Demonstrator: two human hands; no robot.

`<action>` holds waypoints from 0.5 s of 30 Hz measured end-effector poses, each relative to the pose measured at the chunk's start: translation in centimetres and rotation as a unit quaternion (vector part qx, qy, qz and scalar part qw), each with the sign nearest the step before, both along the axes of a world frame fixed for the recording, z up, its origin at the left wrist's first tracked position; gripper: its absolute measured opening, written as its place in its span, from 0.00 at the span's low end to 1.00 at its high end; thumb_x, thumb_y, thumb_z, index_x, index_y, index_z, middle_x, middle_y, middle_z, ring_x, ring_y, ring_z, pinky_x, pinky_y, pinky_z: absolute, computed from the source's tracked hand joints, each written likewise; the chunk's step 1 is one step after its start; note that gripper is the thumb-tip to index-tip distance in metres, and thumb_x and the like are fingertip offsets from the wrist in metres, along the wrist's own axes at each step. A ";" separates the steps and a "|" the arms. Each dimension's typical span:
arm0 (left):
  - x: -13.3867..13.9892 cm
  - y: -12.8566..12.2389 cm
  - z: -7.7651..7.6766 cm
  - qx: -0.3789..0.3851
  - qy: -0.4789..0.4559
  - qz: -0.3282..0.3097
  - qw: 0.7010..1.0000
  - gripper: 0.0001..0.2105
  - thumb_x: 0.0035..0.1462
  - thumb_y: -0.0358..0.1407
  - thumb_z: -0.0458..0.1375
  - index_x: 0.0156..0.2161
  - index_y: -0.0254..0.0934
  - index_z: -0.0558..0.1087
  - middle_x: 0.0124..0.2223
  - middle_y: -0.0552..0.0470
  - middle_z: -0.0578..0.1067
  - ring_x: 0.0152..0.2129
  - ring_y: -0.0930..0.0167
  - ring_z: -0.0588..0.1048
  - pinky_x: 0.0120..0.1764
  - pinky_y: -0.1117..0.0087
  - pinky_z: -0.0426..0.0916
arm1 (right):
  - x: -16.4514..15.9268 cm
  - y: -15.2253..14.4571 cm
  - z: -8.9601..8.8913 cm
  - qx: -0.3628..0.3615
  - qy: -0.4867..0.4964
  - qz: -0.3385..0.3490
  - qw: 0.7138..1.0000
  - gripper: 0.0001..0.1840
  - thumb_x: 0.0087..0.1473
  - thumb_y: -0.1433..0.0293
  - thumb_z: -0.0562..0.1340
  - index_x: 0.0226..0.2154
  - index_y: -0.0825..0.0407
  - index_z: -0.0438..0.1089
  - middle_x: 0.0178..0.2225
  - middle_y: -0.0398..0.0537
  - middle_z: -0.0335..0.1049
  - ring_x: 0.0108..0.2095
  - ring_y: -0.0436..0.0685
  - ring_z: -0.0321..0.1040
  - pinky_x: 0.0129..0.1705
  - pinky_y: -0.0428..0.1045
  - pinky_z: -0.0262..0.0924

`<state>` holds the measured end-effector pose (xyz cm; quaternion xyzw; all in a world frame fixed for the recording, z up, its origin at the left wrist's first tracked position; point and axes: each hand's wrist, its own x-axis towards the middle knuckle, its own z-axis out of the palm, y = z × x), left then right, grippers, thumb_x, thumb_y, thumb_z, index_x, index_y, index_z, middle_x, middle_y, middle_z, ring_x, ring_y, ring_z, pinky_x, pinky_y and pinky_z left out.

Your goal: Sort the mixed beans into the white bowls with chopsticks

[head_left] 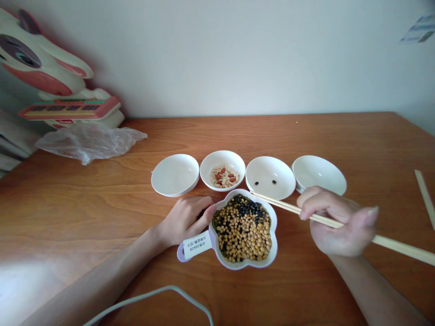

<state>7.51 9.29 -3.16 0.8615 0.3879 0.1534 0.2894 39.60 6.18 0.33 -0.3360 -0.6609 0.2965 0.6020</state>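
My left hand pinches the left rim of a flower-shaped dish, whose short lilac handle carries a paper label. Mixed beans fill the dish: pale yellow soybeans, black beans and small green ones. In my right hand is a pair of wooden chopsticks, slanting left. Their tips lie over the dish's far rim, by the near edge of a white bowl with two black beans in it. Whether the tips pinch a bean is too small to tell.
Left of that bowl stands a bowl of pale and reddish nuts or seeds, then a bare white bowl. Another white bowl is at right, partly behind my hand. A toy, plastic bag, cable and wooden stick lie around.
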 end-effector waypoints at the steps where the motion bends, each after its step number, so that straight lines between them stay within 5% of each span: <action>1: 0.0 0.0 0.0 0.000 0.000 0.001 1.000 0.18 0.74 0.40 0.44 0.31 0.37 0.63 0.28 0.54 0.70 0.24 0.73 0.66 0.30 0.69 0.57 | -0.2 0.0 0.0 -0.009 -0.006 0.018 1.000 0.39 0.70 0.47 0.43 0.23 0.49 0.75 0.20 0.47 0.68 0.22 0.55 0.63 0.26 0.53 0.53; 8: 0.1 -0.1 0.0 0.007 0.006 0.008 1.000 0.18 0.74 0.40 0.44 0.31 0.37 0.63 0.28 0.54 0.70 0.23 0.73 0.66 0.30 0.69 0.57 | -1.5 -0.2 -1.5 -0.068 -0.067 0.121 0.988 0.39 0.68 0.44 0.40 0.23 0.48 0.70 0.22 0.46 0.67 0.23 0.55 0.64 0.26 0.52 0.55; 15: 0.1 -0.1 -0.1 0.011 0.009 0.010 1.000 0.18 0.74 0.40 0.45 0.31 0.37 0.62 0.27 0.54 0.69 0.23 0.74 0.65 0.30 0.69 0.56 | -1.6 -0.3 -1.9 -0.057 -0.092 0.107 0.988 0.39 0.69 0.46 0.38 0.24 0.48 0.70 0.22 0.46 0.68 0.22 0.54 0.65 0.26 0.52 0.56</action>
